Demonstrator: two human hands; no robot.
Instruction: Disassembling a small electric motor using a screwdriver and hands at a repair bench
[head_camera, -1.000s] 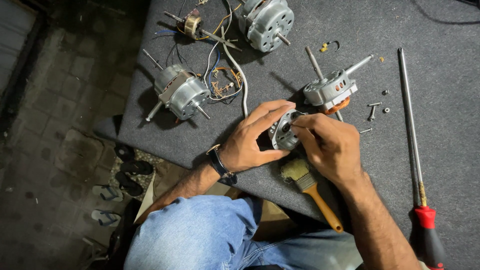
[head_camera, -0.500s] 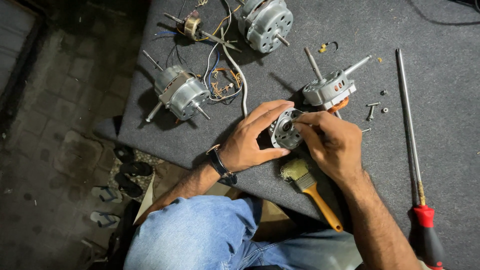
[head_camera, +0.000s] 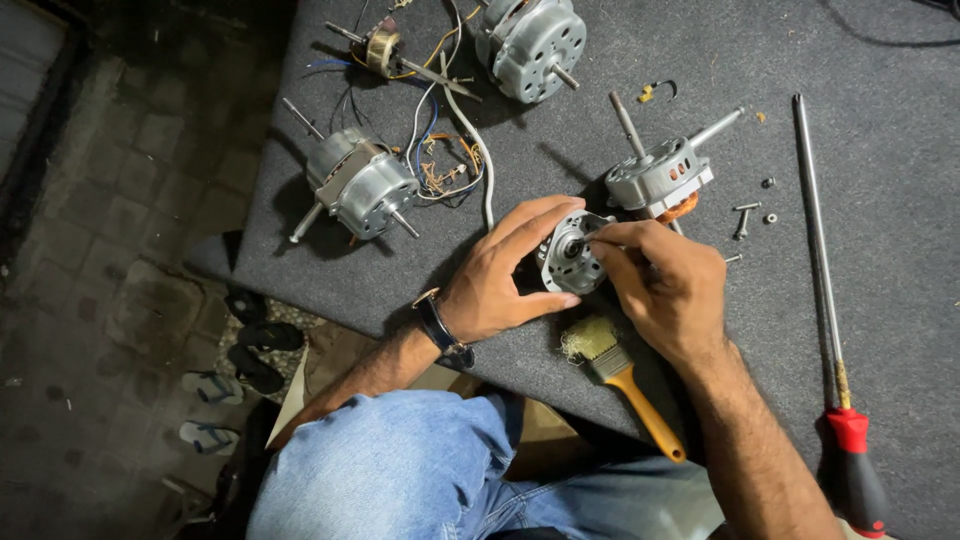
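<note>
Both your hands work a small motor end cover near the table's near edge.

Nearest you lies the yellow-handled brush (head_camera: 620, 372), at the near edge of the grey table (head_camera: 880, 60). Just beyond it, your left hand (head_camera: 500, 275) wraps its fingers around the round metal end cover (head_camera: 568, 262), while your right hand (head_camera: 665, 285) pinches narrowly at its centre. A long red-handled screwdriver (head_camera: 825, 300) runs along the right side; motors (head_camera: 362, 185) sit farther back.

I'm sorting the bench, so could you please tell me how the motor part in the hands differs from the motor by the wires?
The motor part is held off the mat between the left hand and right hand; the motor by the wires lies untouched on the grey mat. The held part looks smaller and flatter, a single round cover, while the other is a full body with a shaft out each end. Both are silvery metal.
</note>
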